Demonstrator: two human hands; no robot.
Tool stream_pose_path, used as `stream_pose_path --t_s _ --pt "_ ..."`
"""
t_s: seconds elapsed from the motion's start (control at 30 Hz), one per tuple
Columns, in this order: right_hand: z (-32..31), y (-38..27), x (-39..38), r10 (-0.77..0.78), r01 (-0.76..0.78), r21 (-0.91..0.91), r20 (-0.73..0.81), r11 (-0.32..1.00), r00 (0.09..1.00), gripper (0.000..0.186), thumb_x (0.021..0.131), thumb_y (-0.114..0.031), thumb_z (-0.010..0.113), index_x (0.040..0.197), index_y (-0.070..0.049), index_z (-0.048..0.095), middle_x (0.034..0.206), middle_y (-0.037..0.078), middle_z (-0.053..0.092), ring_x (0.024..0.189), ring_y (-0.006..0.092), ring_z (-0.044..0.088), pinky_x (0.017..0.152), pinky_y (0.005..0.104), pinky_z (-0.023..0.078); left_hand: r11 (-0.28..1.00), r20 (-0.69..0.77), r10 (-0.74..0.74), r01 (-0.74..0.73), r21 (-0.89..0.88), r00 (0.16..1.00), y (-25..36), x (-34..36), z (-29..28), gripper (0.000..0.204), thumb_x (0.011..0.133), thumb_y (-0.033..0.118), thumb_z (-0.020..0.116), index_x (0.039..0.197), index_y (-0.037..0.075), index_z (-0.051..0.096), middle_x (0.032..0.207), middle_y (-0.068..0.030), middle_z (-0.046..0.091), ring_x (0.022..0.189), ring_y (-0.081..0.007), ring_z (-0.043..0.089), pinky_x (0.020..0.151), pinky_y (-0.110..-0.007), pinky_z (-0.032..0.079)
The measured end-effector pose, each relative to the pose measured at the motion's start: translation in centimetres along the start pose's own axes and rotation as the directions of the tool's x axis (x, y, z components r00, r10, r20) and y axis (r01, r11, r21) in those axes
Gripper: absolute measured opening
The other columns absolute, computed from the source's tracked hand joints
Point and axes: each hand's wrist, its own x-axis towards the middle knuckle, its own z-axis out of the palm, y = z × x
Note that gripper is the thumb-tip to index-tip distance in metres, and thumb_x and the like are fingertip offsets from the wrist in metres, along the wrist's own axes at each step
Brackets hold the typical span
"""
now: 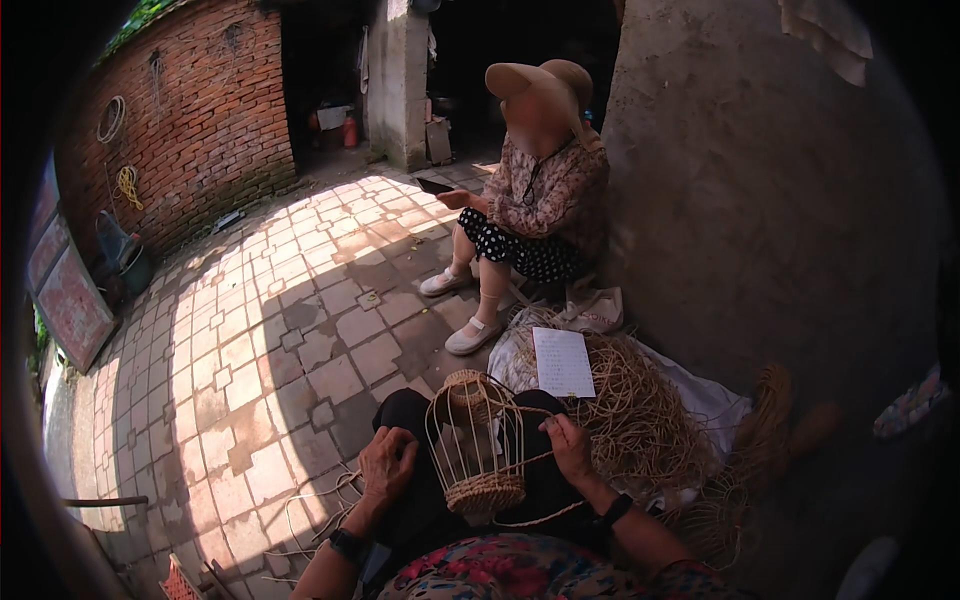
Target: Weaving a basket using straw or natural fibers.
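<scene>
A wire-framed basket (484,494) sits between my knees, its near end closed with woven straw-coloured cord. Thin pale ribs run from it to a second woven part at the far end. My right hand (570,447) is closed on a cord (537,459) at the basket's right side, and the cord runs taut to the frame. Another length of cord loops below that hand. Left of the basket, my left hand (388,462) rests by my knee with its fingers curled in. Whatever they may hold is hidden.
A tangled heap of cord (640,410) lies on white sacking at the right, with a written sheet of paper (563,362) on it. Beyond sits a person (545,195) in a wide-brimmed hat, holding a dark flat device. A grey wall (770,200) closes the right side.
</scene>
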Motion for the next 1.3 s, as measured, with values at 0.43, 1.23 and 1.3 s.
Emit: stream_pose_path --t_s 0.43,1.23,1.3 --pt "-0.12 0.29 -0.04 0.031 -0.032 0.016 0.023 0.999 0.999 0.027 0.096 -0.022 0.05 0.085 0.0 0.062 0.076 0.01 0.066 0.073 0.0122 0.061 0.066 0.0294 0.047 1.0 0.006 -0.012 0.012 0.003 1.0 0.06 -0.04 0.15 0.008 0.079 0.016 0.067 0.082 0.01 0.061 0.076 -0.0088 0.055 0.071 -0.0295 0.06 0.062 -0.04 0.046" --pt "0.12 0.55 0.04 0.012 -0.012 0.042 0.002 0.999 1.0 0.026 0.096 -0.026 0.052 0.088 -0.003 0.063 0.077 0.012 0.067 0.069 0.0228 0.066 0.06 0.0321 0.048 1.0 0.008 -0.012 0.012 0.001 1.0 -0.04 -0.01 0.11 0.008 0.079 0.015 0.067 0.082 0.01 0.061 0.074 -0.0087 0.054 0.07 -0.0282 0.06 0.062 -0.039 0.046" --pt "0.16 0.55 0.03 0.006 -0.006 0.043 -0.006 0.999 1.0 0.027 0.096 -0.026 0.052 0.088 -0.003 0.063 0.075 0.012 0.066 0.067 0.0221 0.065 0.06 0.0321 0.047 1.0 0.01 -0.014 0.014 0.001 1.0 0.1 0.06 0.03 0.008 0.079 0.015 0.066 0.082 0.01 0.061 0.074 -0.0086 0.054 0.07 -0.0279 0.06 0.062 -0.039 0.047"
